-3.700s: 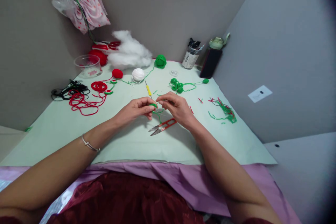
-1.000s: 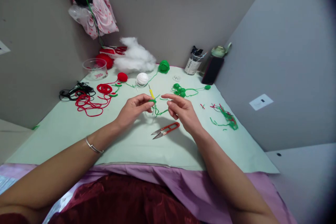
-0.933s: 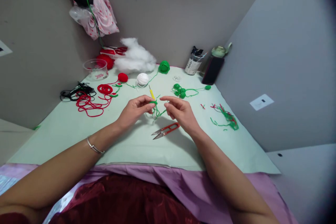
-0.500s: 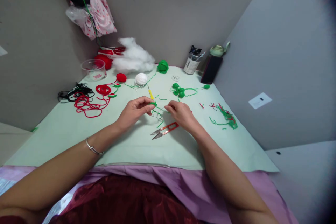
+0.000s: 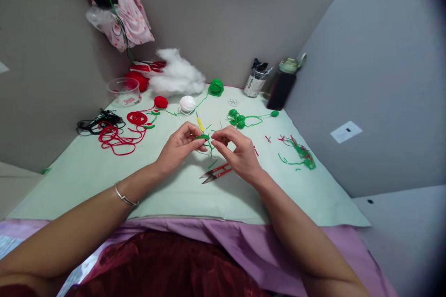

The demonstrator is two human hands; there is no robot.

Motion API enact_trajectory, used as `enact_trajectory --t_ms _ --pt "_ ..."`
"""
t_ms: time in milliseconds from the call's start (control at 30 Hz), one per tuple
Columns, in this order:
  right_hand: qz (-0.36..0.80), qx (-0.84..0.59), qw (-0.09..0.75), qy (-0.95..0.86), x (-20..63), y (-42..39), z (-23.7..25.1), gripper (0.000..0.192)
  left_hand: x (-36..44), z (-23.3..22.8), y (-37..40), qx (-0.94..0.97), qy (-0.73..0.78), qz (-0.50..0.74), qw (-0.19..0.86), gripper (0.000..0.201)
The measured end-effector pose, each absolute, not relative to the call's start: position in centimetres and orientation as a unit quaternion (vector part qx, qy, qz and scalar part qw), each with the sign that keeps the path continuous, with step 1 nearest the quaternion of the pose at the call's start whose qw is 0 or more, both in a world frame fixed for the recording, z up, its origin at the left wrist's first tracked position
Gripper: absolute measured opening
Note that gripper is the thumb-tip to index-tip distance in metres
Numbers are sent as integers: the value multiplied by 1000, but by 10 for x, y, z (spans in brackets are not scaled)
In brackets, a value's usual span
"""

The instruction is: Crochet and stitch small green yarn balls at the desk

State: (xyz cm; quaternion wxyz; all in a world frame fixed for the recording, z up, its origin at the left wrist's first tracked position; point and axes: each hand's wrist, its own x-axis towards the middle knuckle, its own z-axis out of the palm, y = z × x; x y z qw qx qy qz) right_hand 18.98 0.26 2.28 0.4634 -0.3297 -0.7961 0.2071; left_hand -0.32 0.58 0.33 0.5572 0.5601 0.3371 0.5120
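Observation:
My left hand point(image 5: 181, 145) pinches a small green crochet piece point(image 5: 203, 137) above the pale green table point(image 5: 87, 171), with green yarn tails hanging below it. My right hand point(image 5: 237, 151) is right beside that piece, fingers pinched together on a thin needle point(image 5: 220, 126) that sticks up from them. Red-handled thread snips point(image 5: 216, 173) lie on the table just under my right hand. A yellow-handled crochet hook point(image 5: 199, 123) lies behind my left fingers.
Red yarn point(image 5: 116, 135) and black cord point(image 5: 97, 120) lie at the left. Red, white point(image 5: 187, 104) and green point(image 5: 216, 87) yarn balls, white stuffing point(image 5: 177, 76) and a clear bowl point(image 5: 124, 91) stand at the back. Green crochet bits point(image 5: 239, 119), yarn scraps point(image 5: 301, 155), a jar point(image 5: 254, 82) and a bottle point(image 5: 283, 84) stand right.
My right hand dipped to the table near the snips, then rose and closed in on the green piece, now with a needle between its fingers. The left hand stayed put.

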Motion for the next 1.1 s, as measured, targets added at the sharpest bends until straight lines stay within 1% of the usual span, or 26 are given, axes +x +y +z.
enact_trajectory --t_ms 200,467,700,833,1000,1100 --pt "177 -316 455 -813 190 4 17 5 -4 -2 6 569 325 494 571 26" --pt "204 -307 435 -822 192 4 16 12 -2 -6 4 595 311 496 551 22" --pt "268 -328 437 -794 189 6 13 3 -1 0 0 579 342 512 534 31" --pt "293 -354 432 -776 189 6 13 8 -2 4 0 578 354 516 524 34" --pt "267 -346 440 -784 190 4 17 8 -1 1 1 588 347 496 536 27" --pt "272 -348 428 -788 190 4 18 7 -3 0 3 587 344 474 559 24"
